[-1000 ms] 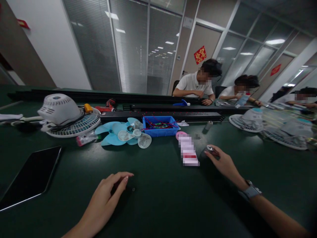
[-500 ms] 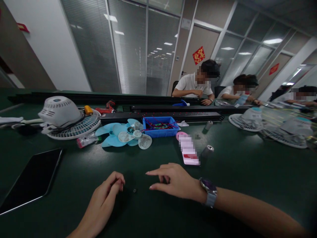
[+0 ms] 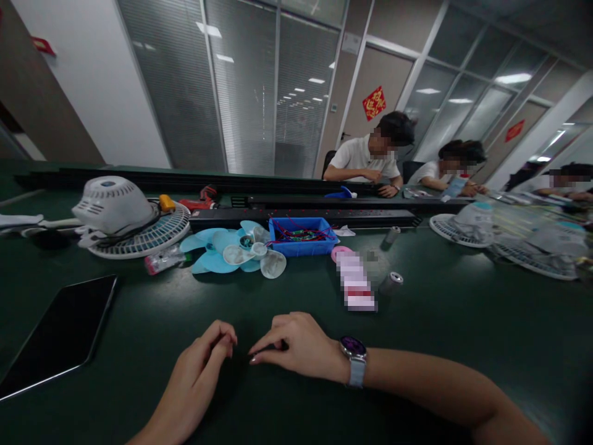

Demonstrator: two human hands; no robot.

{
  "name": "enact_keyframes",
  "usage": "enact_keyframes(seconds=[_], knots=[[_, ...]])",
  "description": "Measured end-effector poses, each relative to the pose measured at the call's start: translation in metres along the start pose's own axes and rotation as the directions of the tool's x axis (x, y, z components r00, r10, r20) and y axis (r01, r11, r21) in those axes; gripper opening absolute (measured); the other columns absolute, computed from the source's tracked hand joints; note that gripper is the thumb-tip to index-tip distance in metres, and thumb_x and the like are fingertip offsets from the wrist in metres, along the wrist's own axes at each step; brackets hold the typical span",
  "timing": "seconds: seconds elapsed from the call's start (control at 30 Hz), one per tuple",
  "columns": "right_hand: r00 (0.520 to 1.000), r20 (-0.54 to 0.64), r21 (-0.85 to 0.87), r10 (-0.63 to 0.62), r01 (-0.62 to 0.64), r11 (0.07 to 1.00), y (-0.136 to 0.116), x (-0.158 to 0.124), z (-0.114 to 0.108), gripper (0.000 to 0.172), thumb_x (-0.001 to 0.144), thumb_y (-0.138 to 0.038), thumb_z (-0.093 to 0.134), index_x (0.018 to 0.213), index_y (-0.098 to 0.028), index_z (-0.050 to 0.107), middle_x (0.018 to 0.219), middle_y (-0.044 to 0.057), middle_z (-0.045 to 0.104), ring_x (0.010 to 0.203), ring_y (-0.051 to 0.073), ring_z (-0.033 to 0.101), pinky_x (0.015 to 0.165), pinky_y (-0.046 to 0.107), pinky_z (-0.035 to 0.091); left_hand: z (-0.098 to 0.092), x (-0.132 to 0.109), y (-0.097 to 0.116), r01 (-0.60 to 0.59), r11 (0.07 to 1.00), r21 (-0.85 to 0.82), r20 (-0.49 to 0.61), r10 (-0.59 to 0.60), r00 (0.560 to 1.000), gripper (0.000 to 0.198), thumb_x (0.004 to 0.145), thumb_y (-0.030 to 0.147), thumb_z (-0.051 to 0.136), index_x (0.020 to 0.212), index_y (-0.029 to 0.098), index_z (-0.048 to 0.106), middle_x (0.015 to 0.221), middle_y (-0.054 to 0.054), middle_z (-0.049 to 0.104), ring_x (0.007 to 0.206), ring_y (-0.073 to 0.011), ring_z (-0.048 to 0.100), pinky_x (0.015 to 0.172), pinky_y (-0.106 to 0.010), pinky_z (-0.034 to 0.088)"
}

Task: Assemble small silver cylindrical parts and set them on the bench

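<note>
My left hand [image 3: 201,361] rests on the dark green table [image 3: 440,346] with its fingers curled and pressed against the thumb; whatever is inside them is hidden. My right hand [image 3: 294,343], with a watch [image 3: 354,358] on the wrist, lies just to its right. Its fingertips are pinched together low on the table, almost touching the left hand's fingertips. The small thing under that pinch cannot be made out. A grey metal cylinder [image 3: 391,282] lies apart, further back on the right, beside a pink flat object [image 3: 354,285].
A black tablet [image 3: 55,334] lies at the left. Behind are blue and clear fan blades [image 3: 231,250], a blue bin [image 3: 301,240] of wired parts, a white fan grille with motor housing [image 3: 123,216] and a small bottle [image 3: 162,259]. Other people sit across the bench.
My right hand left the grey cylinder and swept left to meet my left hand, closing into a pinch where a tiny dark part lay. My left hand's fingers curled shut.
</note>
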State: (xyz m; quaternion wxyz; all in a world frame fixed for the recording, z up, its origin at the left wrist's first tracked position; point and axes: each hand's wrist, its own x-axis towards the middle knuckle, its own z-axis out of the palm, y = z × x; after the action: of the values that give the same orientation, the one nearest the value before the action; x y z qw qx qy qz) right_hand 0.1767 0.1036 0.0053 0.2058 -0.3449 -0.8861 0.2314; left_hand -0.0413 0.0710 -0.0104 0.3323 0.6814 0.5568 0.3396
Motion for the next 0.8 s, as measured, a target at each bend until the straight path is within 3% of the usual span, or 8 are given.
enact_keyframes(seconds=[0.13, 0.23, 0.37, 0.43, 0.53, 0.8], knots=[[0.962, -0.256, -0.033, 0.096, -0.108, 0.994, 0.013, -0.027, -0.046, 0.027, 0.090, -0.045, 0.058, 0.105, -0.029, 0.073, 0.081, 0.000, 0.066, 0.069, 0.012, 0.057, 0.063, 0.025, 0.043, 0.000, 0.000, -0.001, 0.011, 1.000, -0.016, 0.010, -0.010, 1.000, 0.031, 0.093, 0.043, 0.035, 0.085, 0.022, 0.056, 0.069, 0.001, 0.058, 0.066, -0.0176, 0.057, 0.062, -0.026, 0.043], [0.849, -0.502, -0.155, 0.168, -0.279, 0.948, 0.041, -0.066, -0.090, 0.028, 0.090, -0.044, 0.057, 0.102, -0.024, 0.072, 0.084, 0.004, 0.067, 0.068, 0.015, 0.056, 0.062, 0.028, 0.045, 0.000, 0.000, 0.000, 0.021, 1.000, 0.000, 0.029, -0.021, 0.999, 0.031, 0.093, 0.044, 0.035, 0.087, 0.023, 0.056, 0.070, 0.001, 0.058, 0.068, -0.0182, 0.058, 0.063, -0.027, 0.043], [0.709, -0.666, -0.268, 0.232, -0.518, 0.812, 0.086, -0.119, -0.131, 0.034, 0.089, -0.048, 0.053, 0.100, -0.022, 0.072, 0.080, 0.006, 0.066, 0.064, 0.017, 0.055, 0.060, 0.031, 0.045, -0.001, -0.001, 0.000, 0.020, 1.000, 0.018, 0.026, -0.021, 0.999, 0.032, 0.092, 0.045, 0.033, 0.086, 0.023, 0.056, 0.070, 0.000, 0.058, 0.067, -0.0186, 0.058, 0.063, -0.027, 0.043], [0.674, -0.698, -0.286, 0.244, -0.574, 0.767, 0.104, -0.137, -0.140, 0.035, 0.088, -0.048, 0.053, 0.099, -0.022, 0.072, 0.082, 0.006, 0.066, 0.065, 0.017, 0.056, 0.061, 0.032, 0.046, -0.001, -0.001, 0.000, 0.020, 1.000, 0.021, 0.023, -0.020, 1.000, 0.032, 0.092, 0.044, 0.034, 0.086, 0.023, 0.057, 0.069, 0.000, 0.059, 0.066, -0.0184, 0.058, 0.062, -0.027, 0.043], [0.662, -0.690, -0.292, 0.293, -0.624, 0.725, 0.121, -0.151, -0.141, 0.033, 0.087, -0.048, 0.053, 0.097, -0.023, 0.073, 0.086, 0.006, 0.067, 0.066, 0.018, 0.057, 0.062, 0.032, 0.046, -0.001, 0.000, 0.000, 0.025, 0.999, 0.023, 0.017, -0.026, 1.000, 0.031, 0.091, 0.044, 0.036, 0.087, 0.023, 0.058, 0.069, 0.001, 0.058, 0.066, -0.0181, 0.058, 0.061, -0.026, 0.044], [0.637, -0.714, -0.271, 0.292, -0.636, 0.723, 0.125, -0.153, -0.136, 0.034, 0.088, -0.047, 0.051, 0.096, -0.021, 0.070, 0.093, 0.007, 0.067, 0.068, 0.018, 0.058, 0.065, 0.033, 0.048, -0.001, 0.000, 0.003, 0.013, 0.999, 0.037, 0.008, -0.013, 1.000, 0.031, 0.090, 0.043, 0.037, 0.085, 0.022, 0.059, 0.067, 0.001, 0.058, 0.064, -0.0180, 0.058, 0.059, -0.025, 0.044]])
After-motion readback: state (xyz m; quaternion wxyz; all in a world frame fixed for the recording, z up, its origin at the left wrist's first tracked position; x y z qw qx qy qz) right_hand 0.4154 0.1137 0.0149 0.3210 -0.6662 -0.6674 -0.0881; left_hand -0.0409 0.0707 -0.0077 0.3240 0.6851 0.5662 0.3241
